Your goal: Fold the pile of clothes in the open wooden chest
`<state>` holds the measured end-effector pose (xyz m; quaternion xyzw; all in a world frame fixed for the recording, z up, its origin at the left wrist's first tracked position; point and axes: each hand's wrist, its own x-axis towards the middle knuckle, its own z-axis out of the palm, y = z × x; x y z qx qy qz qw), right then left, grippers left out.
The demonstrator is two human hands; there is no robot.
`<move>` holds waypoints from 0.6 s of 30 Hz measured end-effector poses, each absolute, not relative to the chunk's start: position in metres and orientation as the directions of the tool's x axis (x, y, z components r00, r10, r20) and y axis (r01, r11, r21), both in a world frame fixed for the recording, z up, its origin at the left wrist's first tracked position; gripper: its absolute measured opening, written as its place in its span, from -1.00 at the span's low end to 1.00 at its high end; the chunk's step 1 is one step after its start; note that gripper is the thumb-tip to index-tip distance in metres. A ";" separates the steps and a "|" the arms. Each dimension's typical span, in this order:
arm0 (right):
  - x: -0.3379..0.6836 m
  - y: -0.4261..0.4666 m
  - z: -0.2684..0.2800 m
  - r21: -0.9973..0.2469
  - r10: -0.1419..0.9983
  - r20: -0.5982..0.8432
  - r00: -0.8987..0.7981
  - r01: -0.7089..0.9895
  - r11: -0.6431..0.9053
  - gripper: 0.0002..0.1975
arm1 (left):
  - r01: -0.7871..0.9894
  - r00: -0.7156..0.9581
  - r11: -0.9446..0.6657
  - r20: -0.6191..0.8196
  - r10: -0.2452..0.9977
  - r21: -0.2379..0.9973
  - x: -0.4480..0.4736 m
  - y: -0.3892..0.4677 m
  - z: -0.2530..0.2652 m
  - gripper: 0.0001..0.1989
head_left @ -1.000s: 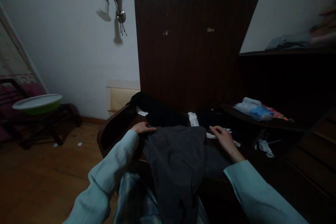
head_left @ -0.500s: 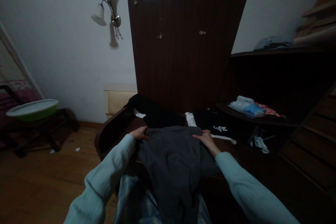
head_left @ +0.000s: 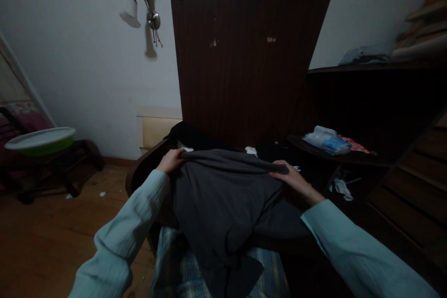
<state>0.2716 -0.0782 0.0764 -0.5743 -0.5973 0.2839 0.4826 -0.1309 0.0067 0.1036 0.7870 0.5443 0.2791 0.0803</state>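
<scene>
A dark grey garment (head_left: 226,191) hangs between my two hands, its top edge pulled out sideways. My left hand (head_left: 171,160) pinches the upper left corner. At the upper right, my right hand (head_left: 288,176) grips the edge between thumb and fingers. The cloth drapes down over the front of the dark wooden desk and onto plaid fabric (head_left: 181,265) at my lap. Its exact kind of garment I cannot make out. Behind it lie black clothes (head_left: 192,136) and a bit of white cloth (head_left: 251,151), partly covered by the raised edge.
A tall dark wooden panel (head_left: 251,65) stands upright behind the desk. On the right, a shelf (head_left: 300,142) bears a plastic packet (head_left: 326,140). A green basin (head_left: 45,144) rests on a low stand at the left. A lamp (head_left: 153,21) is fixed to the wall.
Both hands have moved apart, stretching the garment's top edge wider and lifting it slightly. The cloth now hides more of the black clothes behind. The view has shifted a little.
</scene>
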 end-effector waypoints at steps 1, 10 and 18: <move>0.273 -0.081 0.085 -0.872 0.959 0.274 0.078 0.442 0.213 -0.67 | 0.843 0.226 -0.374 0.377 0.898 0.387 -0.132 0.006 0.109 -0.80; 0.297 -0.084 0.151 -0.895 0.966 -0.068 -0.248 0.443 0.051 -0.71 | 0.923 -0.036 -0.184 0.553 0.832 0.337 -0.152 0.025 0.154 -0.75; 0.283 -0.001 0.145 -0.381 0.792 0.568 0.224 0.925 0.011 -0.71 | 0.992 0.015 -0.098 0.684 0.729 0.083 -0.082 0.032 0.126 -0.59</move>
